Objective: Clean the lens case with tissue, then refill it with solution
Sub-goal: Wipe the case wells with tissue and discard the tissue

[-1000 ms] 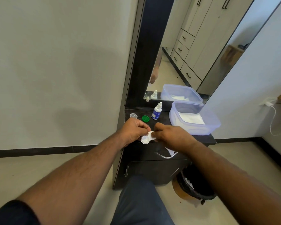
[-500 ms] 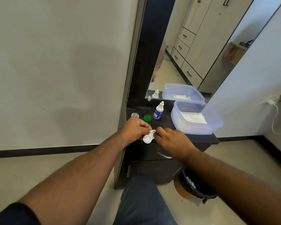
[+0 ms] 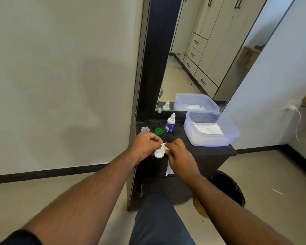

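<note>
Head view: your left hand [image 3: 145,145] is gripping the lens case [image 3: 159,152] over the counter's front edge. Your right hand [image 3: 179,152] — curled on the tissue [image 3: 169,169] — has shifted into the 2 o'clock well; wiping is continuing. The solution bottle [image 3: 170,123] is waiting at 12 o'clock.

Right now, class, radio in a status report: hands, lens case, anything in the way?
Left hand holds lens case. Right hand presses tissue into it. Solution bottle untouched. Nothing in the way.
</note>
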A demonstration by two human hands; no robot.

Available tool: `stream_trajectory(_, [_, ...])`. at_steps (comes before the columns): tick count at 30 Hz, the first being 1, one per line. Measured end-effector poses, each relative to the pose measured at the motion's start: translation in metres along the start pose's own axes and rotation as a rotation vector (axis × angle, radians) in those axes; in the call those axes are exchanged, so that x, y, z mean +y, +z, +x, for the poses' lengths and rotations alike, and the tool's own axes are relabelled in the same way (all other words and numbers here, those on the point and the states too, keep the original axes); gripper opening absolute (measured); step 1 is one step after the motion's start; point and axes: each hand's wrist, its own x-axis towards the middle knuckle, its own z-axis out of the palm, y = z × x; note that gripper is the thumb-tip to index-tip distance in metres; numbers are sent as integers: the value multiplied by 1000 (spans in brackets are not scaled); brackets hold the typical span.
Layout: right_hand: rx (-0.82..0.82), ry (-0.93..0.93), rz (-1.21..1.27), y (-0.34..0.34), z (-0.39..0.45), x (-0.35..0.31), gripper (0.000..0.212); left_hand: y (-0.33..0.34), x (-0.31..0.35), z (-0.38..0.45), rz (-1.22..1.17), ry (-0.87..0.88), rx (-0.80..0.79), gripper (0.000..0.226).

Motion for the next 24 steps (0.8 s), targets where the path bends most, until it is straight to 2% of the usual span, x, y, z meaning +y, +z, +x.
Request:
stream_trajectory(3, [65,-68,16,-1,2,7,21,3,0,-1,-96,-4,32,19])
stream_trajectory(7, [353,165,421,-2,1,6,12,3,-1,2,-222,-34,70,30])
stream_trajectory(15, [318,375,640,22,-7,-7,15,2,-2,0,-325,2,61,30])
stream_trajectory(24, [327,316,656,15,2,-9,17,-4,0,-1,-488,-90,-24,14])
